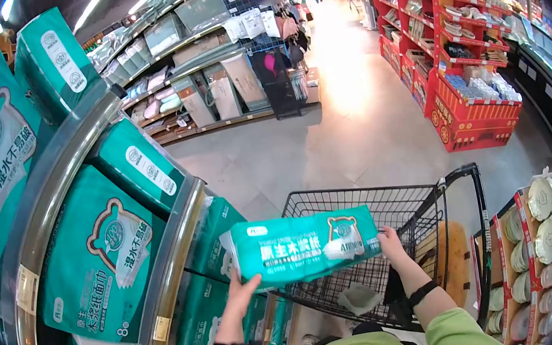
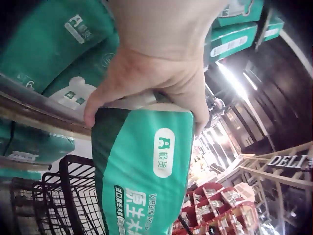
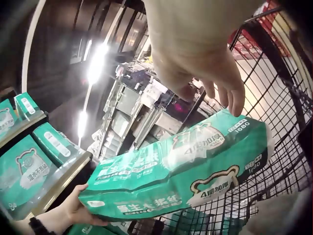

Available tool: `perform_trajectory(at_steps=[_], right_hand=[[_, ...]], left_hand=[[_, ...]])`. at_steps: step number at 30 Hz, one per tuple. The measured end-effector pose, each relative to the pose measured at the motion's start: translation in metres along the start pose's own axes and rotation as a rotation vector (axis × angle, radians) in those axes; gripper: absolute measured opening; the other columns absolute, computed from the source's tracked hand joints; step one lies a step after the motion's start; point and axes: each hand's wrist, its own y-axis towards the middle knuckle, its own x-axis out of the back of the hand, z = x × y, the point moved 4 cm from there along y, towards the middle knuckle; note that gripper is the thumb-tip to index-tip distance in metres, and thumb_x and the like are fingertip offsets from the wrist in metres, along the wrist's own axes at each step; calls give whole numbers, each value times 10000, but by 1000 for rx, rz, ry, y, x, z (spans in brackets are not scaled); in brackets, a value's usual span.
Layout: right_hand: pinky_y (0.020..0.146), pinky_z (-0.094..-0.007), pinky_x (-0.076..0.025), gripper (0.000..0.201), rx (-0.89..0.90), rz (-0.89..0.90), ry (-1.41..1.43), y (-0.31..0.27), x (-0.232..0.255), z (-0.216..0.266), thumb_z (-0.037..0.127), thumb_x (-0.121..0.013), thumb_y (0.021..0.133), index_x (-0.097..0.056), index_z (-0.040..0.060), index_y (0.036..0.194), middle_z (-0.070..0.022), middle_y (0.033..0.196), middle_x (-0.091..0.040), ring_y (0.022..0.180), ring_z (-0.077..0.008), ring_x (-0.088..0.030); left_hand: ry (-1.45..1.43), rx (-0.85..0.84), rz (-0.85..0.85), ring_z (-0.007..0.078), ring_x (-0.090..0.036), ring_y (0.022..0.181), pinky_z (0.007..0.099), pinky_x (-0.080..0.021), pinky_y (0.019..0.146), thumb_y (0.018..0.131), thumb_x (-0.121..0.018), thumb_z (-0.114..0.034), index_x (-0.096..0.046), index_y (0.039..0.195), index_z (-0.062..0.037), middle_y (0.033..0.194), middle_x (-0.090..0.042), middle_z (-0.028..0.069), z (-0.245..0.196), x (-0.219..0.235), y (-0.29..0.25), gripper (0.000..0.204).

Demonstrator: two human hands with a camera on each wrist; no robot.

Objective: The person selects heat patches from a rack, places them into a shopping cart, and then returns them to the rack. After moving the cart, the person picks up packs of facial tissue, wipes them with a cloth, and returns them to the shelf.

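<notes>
A long green tissue pack (image 1: 306,246) with white lettering is held level over the black wire shopping cart (image 1: 354,190). My left hand (image 1: 241,292) grips the pack's left end, thumb on one side and fingers on the other, as the left wrist view shows. At the opposite end is my right hand (image 1: 393,244). In the right wrist view its fingers (image 3: 235,98) hang down loosely, fingertips right at the pack's top edge. A pale, crumpled item (image 1: 360,296) lies in the cart.
Shelves with curved metal edges (image 1: 179,253) and large green tissue packs (image 1: 103,256) stand close on the left. A red display stand (image 1: 479,113) is ahead right. Stacked dishes (image 1: 549,239) line a rack at right. Shelving (image 1: 201,64) stands beyond the aisle.
</notes>
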Motion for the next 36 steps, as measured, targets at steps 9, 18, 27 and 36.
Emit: perform_trajectory(at_steps=[9,18,27,36], right_hand=[[718,-387,-513,499,-345,238,634,52,9,-56,474,-412,902,-552,64,1152,-84,1079,-591,937,-236,-582],[929,-547,-391,651,-478,447,611,70,32,-84,586,-386,841,-462,144,1313,-93,1341,-454,1188,-325,-446],[948,-500,-389,659,-360,336,287,-3,34,-3,549,-459,848,-421,115,1343,-103,1355,-438,1205,-305,-441],[964,-490,-375,659,-242,494,140,-127,-26,33,530,-486,853,-408,109,1353,-108,1363,-426,1211,-301,-436]], left_hand=[[461,-226,-48,333,-309,1320,405,-261,1089,575,-838,-235,-169,1430,8,1397,-327,224,-9,-16,-122,1112],[420,-323,-18,379,-195,1361,432,-191,1114,511,-777,-140,-67,1459,-49,1451,-200,231,-4,-32,-146,1188],[164,-413,11,347,-192,1369,418,-180,1118,492,-786,-116,-22,1461,-52,1469,-167,211,-9,10,-198,1236],[-5,-380,47,308,-117,1397,397,-140,1132,562,-801,-136,85,1453,-37,1499,-77,218,51,91,-326,1260]])
